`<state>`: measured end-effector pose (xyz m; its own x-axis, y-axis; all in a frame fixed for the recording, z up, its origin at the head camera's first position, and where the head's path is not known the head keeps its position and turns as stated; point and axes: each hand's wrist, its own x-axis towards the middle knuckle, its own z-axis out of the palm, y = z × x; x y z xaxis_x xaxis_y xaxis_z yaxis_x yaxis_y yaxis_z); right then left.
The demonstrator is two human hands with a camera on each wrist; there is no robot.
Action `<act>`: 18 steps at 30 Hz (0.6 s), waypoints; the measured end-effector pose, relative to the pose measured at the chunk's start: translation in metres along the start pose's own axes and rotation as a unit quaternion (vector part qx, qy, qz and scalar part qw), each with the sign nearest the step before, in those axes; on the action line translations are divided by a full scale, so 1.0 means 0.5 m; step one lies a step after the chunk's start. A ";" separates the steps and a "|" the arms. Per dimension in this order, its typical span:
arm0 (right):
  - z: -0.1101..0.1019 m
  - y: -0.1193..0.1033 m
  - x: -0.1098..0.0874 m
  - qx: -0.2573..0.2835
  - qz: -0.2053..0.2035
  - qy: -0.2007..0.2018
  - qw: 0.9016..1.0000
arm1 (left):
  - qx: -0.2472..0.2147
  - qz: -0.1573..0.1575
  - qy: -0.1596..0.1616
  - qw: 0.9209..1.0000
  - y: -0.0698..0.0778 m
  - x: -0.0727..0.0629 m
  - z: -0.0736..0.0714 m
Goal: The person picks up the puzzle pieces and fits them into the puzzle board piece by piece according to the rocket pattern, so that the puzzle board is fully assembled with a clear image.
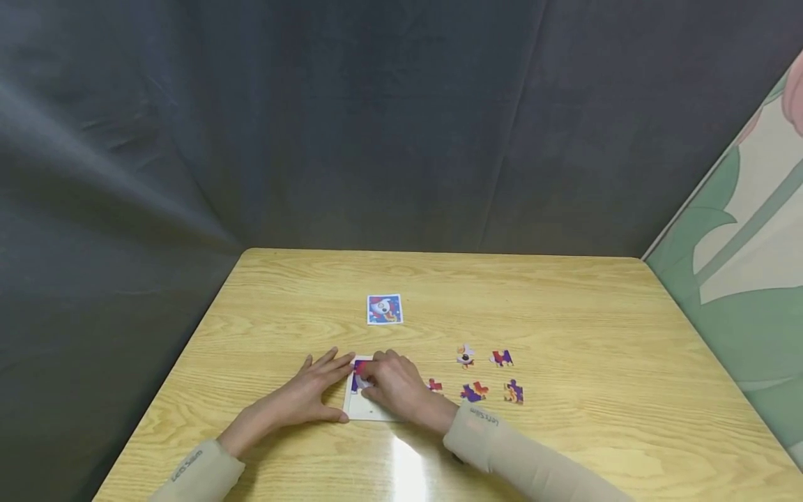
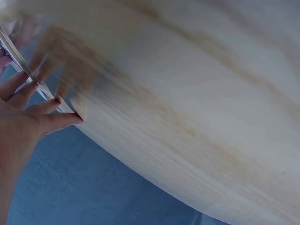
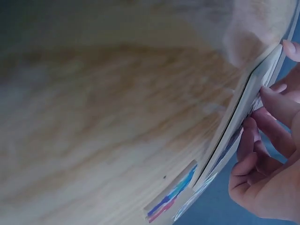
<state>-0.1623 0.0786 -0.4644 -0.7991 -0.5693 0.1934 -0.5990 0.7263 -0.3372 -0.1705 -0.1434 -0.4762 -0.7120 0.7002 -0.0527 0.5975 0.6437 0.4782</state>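
A white puzzle tray [image 1: 366,409] lies on the table in the head view, with purple and red picture pieces in its upper left part. My left hand [image 1: 314,392] is spread along the tray's left side; in the left wrist view its fingers [image 2: 44,107] and thumb are stretched out to the tray edge [image 2: 68,108]. Over the tray is my right hand [image 1: 396,385], thumb and index finger pinching a greyish-white puzzle piece [image 1: 362,382]. The right wrist view has this hand's other fingers [image 3: 246,171] curled, and the tray [image 3: 255,84] seen edge-on.
Right of the tray lie several loose pieces: a white one with an eye [image 1: 465,357], a red and purple one [image 1: 502,358], a purple and orange one [image 1: 474,392], and another [image 1: 514,392]. A picture card [image 1: 385,309] lies behind the tray. A dark curtain [image 1: 401,139] hangs behind.
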 end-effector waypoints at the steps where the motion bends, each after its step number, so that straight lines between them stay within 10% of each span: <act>1: 0.000 -0.001 0.000 0.002 0.003 -0.001 1.000 | 0.000 -0.001 0.000 1.000 0.000 0.000 -0.001; 18: -0.010 -0.006 -0.012 -0.020 -0.021 0.023 0.999 | 0.014 -0.001 -0.001 1.000 0.002 0.001 -0.002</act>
<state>-0.1561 0.0817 -0.4599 -0.7745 -0.5817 0.2486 -0.6326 0.7173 -0.2920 -0.1708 -0.1427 -0.4748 -0.7123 0.6997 -0.0549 0.6064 0.6529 0.4539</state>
